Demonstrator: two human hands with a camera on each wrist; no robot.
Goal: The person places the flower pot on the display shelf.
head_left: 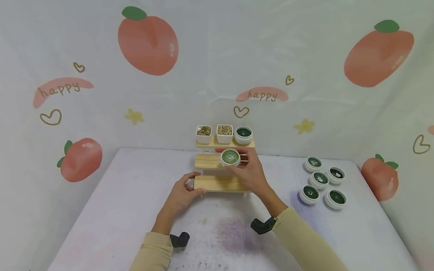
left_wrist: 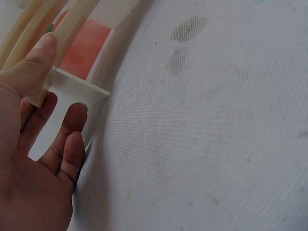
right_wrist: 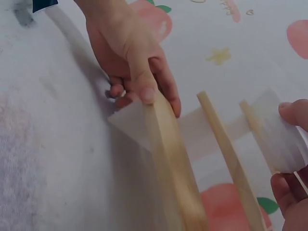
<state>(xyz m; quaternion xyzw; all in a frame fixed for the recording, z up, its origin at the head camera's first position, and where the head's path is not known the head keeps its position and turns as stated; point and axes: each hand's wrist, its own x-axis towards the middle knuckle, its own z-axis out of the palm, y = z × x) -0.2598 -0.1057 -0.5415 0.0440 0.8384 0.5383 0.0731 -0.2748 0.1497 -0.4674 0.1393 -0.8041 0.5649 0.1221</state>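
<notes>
A three-step display rack with pale wooden boards (head_left: pixel 222 183) and white side supports (left_wrist: pixel 77 84) stands near the back of the table. My left hand (head_left: pixel 181 195) grips the left end of its lowest board, thumb on the board's face and fingers around the end. My right hand (head_left: pixel 250 171) holds a small round white bowl (head_left: pixel 230 157) with green contents, between thumb and fingers, over the middle board. On the top board sit two square white cups, one with greenish bits (head_left: pixel 204 133) and one with tan bits (head_left: pixel 224 133), beside a round white bowl (head_left: pixel 243 134) with a dark green inside.
Several round white bowls (head_left: pixel 319 180) with dark green or dark insides stand in a group on the table (head_left: pixel 130 215) to the right of the rack. Behind the table hangs a white cloth (head_left: pixel 254 39) printed with fruit, hearts and flowers.
</notes>
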